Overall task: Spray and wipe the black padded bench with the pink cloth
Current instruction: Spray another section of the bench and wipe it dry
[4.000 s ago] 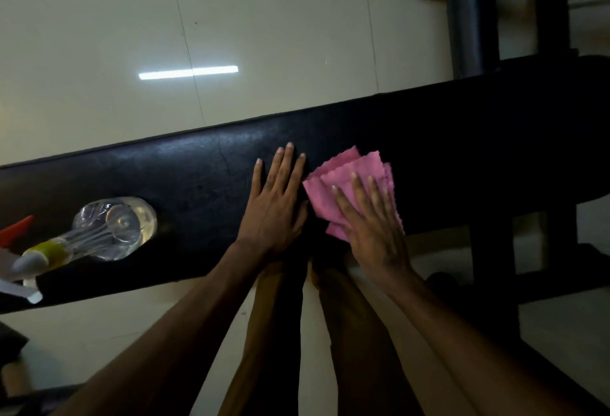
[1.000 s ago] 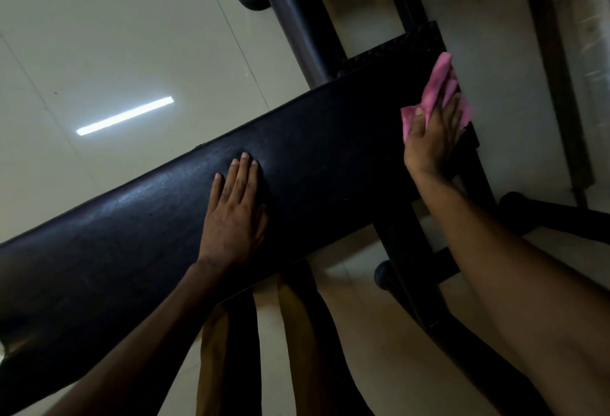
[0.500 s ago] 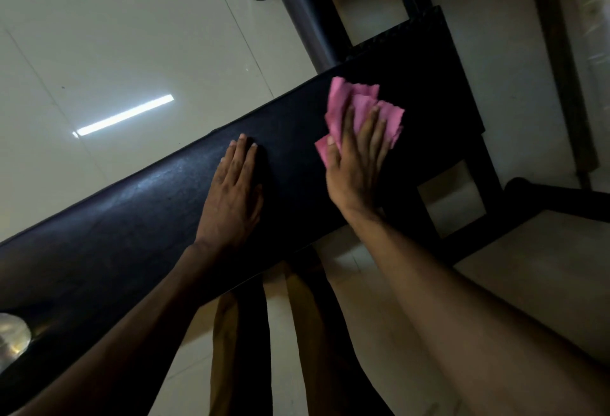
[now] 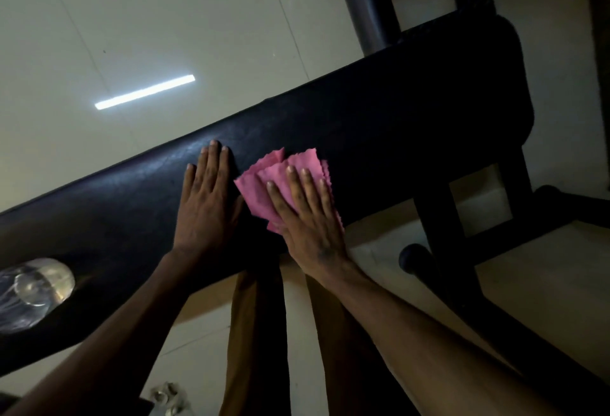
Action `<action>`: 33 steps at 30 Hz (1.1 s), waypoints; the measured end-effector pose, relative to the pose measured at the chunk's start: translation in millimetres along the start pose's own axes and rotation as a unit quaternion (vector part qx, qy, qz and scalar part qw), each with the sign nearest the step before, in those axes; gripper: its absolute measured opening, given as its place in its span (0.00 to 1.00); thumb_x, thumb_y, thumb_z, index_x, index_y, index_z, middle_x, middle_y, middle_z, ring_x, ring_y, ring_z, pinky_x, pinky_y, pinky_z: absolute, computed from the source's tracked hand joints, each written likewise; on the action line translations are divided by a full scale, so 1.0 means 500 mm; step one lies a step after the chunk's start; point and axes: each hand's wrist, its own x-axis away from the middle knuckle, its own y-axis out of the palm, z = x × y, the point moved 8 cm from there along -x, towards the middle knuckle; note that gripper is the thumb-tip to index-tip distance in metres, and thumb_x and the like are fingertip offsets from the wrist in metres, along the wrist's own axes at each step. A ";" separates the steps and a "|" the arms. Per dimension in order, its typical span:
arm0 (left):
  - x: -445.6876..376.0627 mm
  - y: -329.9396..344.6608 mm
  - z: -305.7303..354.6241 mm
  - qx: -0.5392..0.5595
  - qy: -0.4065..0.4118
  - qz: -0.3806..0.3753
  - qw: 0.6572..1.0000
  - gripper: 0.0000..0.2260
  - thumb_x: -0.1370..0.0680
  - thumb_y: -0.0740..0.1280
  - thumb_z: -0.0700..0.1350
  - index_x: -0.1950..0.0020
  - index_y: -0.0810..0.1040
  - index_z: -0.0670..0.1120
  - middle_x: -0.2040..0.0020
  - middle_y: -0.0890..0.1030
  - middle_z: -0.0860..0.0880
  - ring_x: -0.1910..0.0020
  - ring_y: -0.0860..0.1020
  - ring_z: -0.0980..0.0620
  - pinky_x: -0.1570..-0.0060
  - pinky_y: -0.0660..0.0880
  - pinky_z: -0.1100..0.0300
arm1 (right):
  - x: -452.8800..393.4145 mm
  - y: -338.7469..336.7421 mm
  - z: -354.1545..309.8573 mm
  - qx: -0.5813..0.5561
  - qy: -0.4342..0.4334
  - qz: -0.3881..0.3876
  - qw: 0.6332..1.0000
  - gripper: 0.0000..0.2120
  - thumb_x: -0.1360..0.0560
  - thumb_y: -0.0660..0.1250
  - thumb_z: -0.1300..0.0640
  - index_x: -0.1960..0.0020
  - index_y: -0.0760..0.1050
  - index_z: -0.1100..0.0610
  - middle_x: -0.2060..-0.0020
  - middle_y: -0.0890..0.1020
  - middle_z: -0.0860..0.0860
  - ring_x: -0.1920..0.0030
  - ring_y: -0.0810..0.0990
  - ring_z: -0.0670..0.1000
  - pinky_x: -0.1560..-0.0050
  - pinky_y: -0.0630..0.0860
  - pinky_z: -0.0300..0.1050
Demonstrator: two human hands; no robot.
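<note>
The pink cloth (image 4: 280, 181) lies folded mid-worktop (image 4: 412, 111) under the right hand (image 4: 307, 214), fingers flat and spread, pressing rather than pinching. Left hand (image 4: 206, 197) rests open just beside it. Cloth looks light and floppy (likely to bunch); palm pressure suits it.

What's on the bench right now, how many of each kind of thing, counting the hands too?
Hands: 2, left hand flat on the bare pad, right hand pressed flat on the cloth
Pink cloth: 1
Clear bottle, lying on its side at the left edge of the view: 1
Total: 4 on the black padded bench
</note>
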 end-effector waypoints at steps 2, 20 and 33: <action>0.002 0.000 0.002 -0.009 -0.009 -0.006 1.000 0.36 0.19 0.48 0.62 0.19 0.42 0.43 0.19 0.40 0.44 0.20 0.39 0.48 0.21 0.42 0.47 | 0.013 0.008 0.005 0.002 -0.022 0.010 1.000 0.45 0.23 0.66 0.45 0.19 0.40 0.53 0.19 0.43 0.57 0.20 0.41 0.59 0.21 0.46 0.61; -0.002 0.039 0.130 0.007 0.034 -0.010 0.999 0.34 0.17 0.57 0.53 0.19 0.43 0.42 0.19 0.42 0.43 0.20 0.40 0.47 0.22 0.44 0.42 | 0.080 -0.134 0.578 -0.158 0.337 0.165 0.913 0.34 0.17 0.50 0.41 0.19 0.46 0.59 0.21 0.53 0.61 0.20 0.50 0.60 0.21 0.49 0.58; -0.017 0.040 0.140 0.044 -0.018 0.012 0.999 0.34 0.17 0.60 0.51 0.18 0.45 0.44 0.18 0.42 0.45 0.20 0.40 0.49 0.21 0.41 0.44 | 0.087 -0.127 0.728 -0.218 0.604 0.243 0.727 0.33 0.17 0.55 0.45 0.19 0.48 0.57 0.20 0.52 0.58 0.20 0.50 0.58 0.23 0.42 0.50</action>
